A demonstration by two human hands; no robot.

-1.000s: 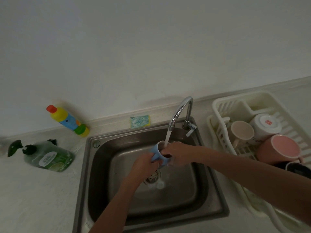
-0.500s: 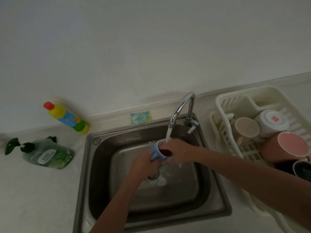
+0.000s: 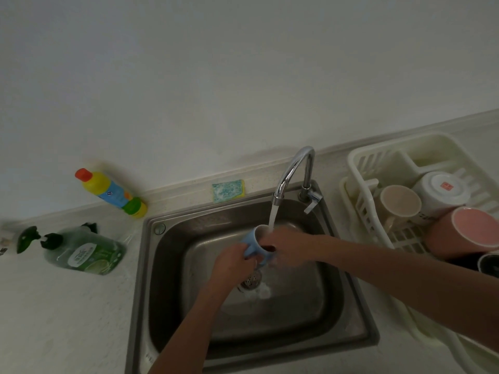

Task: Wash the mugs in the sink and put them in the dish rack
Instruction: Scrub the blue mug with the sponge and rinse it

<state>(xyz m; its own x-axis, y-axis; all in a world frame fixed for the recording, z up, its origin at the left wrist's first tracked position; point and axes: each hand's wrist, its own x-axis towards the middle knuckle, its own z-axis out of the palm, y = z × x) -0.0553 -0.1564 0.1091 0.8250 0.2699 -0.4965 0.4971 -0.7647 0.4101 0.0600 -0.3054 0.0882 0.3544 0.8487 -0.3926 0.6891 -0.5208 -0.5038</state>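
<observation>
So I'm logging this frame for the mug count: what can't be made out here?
- Head view: most of the blue mug is covered by the left hand and right hand; whether it is clean inside is unclear.
- The dark mug in the dish rack is cut off by the right edge.
- The green bottle label is too small to read.

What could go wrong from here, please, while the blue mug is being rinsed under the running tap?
The wet blue mug, held by the left hand and right hand, might slip into the steel sink and chip. The dish rack already looks crowded near the pink mug, so placing another may knock one.
</observation>
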